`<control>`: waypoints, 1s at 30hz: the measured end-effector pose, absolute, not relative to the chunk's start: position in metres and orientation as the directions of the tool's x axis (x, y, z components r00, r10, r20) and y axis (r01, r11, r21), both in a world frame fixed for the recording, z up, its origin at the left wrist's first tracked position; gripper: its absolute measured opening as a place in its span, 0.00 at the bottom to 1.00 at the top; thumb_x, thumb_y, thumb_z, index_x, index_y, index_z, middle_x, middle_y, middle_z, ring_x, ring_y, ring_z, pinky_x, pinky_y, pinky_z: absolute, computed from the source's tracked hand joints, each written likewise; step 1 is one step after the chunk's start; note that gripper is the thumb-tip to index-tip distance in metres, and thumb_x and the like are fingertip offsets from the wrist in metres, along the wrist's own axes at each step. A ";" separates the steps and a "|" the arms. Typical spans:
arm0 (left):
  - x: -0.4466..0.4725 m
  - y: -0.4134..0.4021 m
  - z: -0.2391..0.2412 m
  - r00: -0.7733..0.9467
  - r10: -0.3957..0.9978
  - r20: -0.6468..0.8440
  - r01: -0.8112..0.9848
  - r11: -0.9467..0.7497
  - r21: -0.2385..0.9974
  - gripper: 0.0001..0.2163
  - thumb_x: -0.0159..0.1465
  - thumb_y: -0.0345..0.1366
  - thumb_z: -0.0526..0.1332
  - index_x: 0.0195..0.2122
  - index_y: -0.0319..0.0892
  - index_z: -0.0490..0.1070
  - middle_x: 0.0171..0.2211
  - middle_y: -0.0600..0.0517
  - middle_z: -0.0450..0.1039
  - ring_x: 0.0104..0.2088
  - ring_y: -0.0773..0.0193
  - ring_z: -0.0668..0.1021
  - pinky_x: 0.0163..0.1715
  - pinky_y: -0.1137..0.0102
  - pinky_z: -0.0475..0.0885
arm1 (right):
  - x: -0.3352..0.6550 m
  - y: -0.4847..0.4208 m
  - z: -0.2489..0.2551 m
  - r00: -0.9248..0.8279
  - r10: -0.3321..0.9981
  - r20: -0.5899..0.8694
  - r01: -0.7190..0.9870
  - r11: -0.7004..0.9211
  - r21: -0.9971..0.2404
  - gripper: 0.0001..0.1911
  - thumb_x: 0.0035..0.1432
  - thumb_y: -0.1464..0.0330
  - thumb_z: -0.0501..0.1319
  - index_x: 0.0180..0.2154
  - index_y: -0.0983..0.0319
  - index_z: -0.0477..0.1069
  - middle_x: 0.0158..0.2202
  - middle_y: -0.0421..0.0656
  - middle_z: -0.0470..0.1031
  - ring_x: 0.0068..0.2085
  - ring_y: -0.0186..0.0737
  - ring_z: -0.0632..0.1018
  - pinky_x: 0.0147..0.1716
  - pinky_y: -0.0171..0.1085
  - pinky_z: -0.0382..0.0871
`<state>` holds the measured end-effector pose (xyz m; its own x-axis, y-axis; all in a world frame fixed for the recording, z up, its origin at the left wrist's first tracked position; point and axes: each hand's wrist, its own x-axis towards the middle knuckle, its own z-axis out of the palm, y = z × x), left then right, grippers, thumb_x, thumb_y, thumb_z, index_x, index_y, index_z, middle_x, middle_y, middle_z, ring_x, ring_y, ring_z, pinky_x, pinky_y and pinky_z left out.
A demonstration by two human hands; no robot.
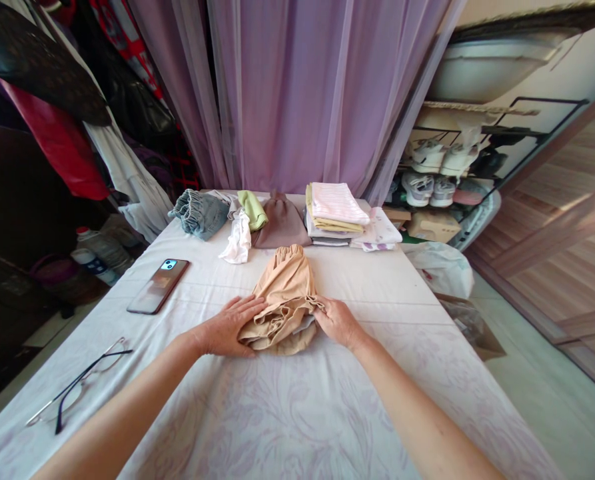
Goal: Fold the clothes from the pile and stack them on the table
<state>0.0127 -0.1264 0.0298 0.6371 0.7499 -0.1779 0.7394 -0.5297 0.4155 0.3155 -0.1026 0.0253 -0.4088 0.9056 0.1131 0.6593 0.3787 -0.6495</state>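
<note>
A tan, gathered garment [286, 293] lies partly folded in the middle of the pale patterned bedsheet [287, 413]. My left hand [227, 327] rests flat against its left side, fingers stretched out and touching the cloth. My right hand [338, 321] pinches the bunched frilly edge on the garment's right side. Both forearms reach in from the near edge.
At the far edge sit a stack of folded clothes [334, 213], a mauve garment [281, 223], a green piece [252, 209], white cloth [238, 241] and denim [200, 212]. A phone [158, 285] and glasses [80, 383] lie left. A shoe rack [442, 177] stands right.
</note>
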 end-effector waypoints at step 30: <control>0.041 -0.129 0.066 0.520 0.854 0.007 0.809 -0.495 0.316 0.11 0.56 0.32 0.58 0.40 0.46 0.74 0.35 0.48 0.79 0.40 0.53 0.79 0.45 0.62 0.70 | 0.334 -0.138 0.031 -0.585 0.796 0.155 0.631 0.567 -0.530 0.23 0.49 0.78 0.56 0.46 0.59 0.76 0.47 0.46 0.80 0.49 0.47 0.79 0.50 0.43 0.70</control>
<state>0.0405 -0.1285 0.0662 0.5201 0.8541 0.0066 0.8092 -0.4952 0.3161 0.3342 -0.1379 0.0307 -0.5849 0.7961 0.1552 0.6307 0.5667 -0.5302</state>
